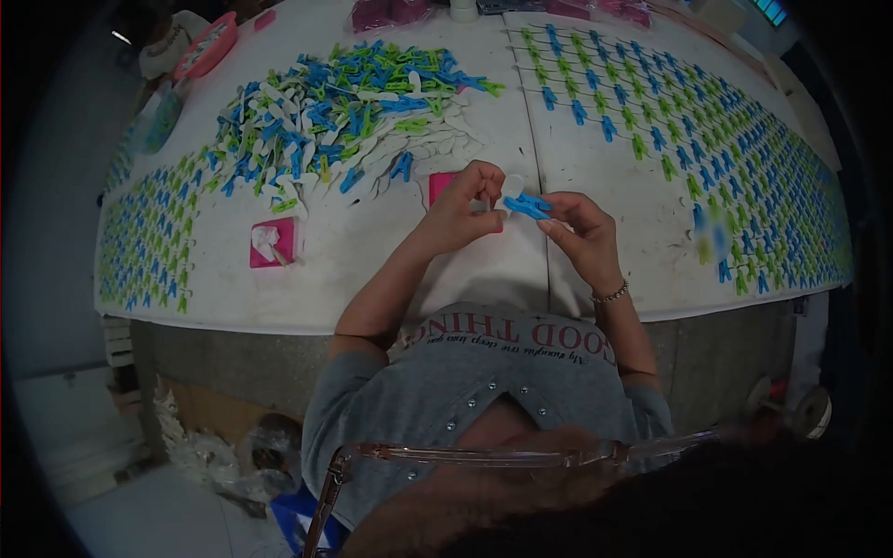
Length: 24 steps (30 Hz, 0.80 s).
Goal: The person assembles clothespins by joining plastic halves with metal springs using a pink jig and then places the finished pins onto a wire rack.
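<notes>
Between my two hands, above the white table, is a blue clothespin. My right hand pinches its right end between thumb and fingers. Close to its left end, my left hand has its fingers curled together beside a small white piece; exactly what those fingers hold is hidden. Partly behind my left hand lies a pink block. A second pink block with crumpled white material on it rests further left.
A heap of blue and green clothespins with white pieces lies ahead. Rows of clothespins cover the table's right side, others the left. A pink basket stands near a person at the back left.
</notes>
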### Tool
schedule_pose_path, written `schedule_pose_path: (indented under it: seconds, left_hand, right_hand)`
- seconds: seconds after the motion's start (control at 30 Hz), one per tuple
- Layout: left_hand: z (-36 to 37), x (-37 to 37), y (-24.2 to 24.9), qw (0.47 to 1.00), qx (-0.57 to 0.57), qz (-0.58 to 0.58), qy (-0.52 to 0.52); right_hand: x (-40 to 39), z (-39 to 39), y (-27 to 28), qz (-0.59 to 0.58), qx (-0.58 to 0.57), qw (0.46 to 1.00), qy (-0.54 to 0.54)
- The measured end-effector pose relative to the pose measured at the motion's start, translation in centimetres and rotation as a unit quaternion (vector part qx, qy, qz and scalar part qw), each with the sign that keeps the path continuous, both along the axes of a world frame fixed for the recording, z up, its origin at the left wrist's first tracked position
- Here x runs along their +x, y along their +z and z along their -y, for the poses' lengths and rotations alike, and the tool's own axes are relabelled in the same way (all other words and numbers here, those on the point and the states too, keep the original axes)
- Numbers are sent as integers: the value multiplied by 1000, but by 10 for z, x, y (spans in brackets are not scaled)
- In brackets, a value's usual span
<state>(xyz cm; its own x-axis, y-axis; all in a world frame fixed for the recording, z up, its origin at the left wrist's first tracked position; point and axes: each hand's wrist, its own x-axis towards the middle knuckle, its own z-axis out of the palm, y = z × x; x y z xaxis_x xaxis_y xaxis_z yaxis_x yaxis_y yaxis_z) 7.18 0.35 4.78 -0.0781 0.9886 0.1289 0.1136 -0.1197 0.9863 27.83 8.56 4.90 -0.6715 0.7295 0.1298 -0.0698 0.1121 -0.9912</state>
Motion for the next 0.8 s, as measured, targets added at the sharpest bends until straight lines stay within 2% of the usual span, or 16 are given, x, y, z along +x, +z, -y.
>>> schedule_pose_path:
  seconds: [0.1,0.17,0.23,0.3,0.33,0.4,0.43,0.5,0.57,0.6,0.67,0.7,0.77,0.8]
  left_hand:
    - [0,1,-2,1000,3,2,-6]
    - [-3,0,-2,999,40,-29,1]
    - [-6,-4,-17,998,27,-56,10]
    - [-6,1,-12,995,54,-81,19]
    - [-4,0,-14,997,51,-58,21]
    - [3,-16,-21,997,34,-51,45]
    - [8,-27,-28,995,22,-67,66]
    - [19,-43,-35,991,15,-58,117]
    - [32,-62,-54,981,23,-53,186]
    - [41,-74,-67,983,22,-53,177]
    - [59,-95,-92,960,-19,-154,235]
    - [67,-101,-103,961,-21,-154,229]
    - [78,-108,-117,925,-75,-262,264]
    - [79,-105,-116,925,-76,-263,262]
  right_hand:
    - [-1,-1,-7,-9,21,1000,-12]
    - [0,0,-4,-24,-16,1000,6]
    - [3,1,1,-6,-7,1000,-8]
    - [12,0,-1,-33,-15,999,-21]
    - [21,-3,-6,-32,-17,997,-65]
    - [38,-14,-17,8,-23,998,-57]
    - [51,-18,-26,5,-24,997,-79]
    - [78,-24,-42,6,43,972,-233]
    - [119,-21,-39,38,-107,952,-285]
    - [138,-17,-42,29,-130,938,-321]
    - [175,-7,-44,4,-171,906,-388]
    - [191,-2,-43,-13,-189,888,-418]
    - [220,6,-40,2,-202,864,-461]
    - [232,8,-41,16,-212,842,-496]
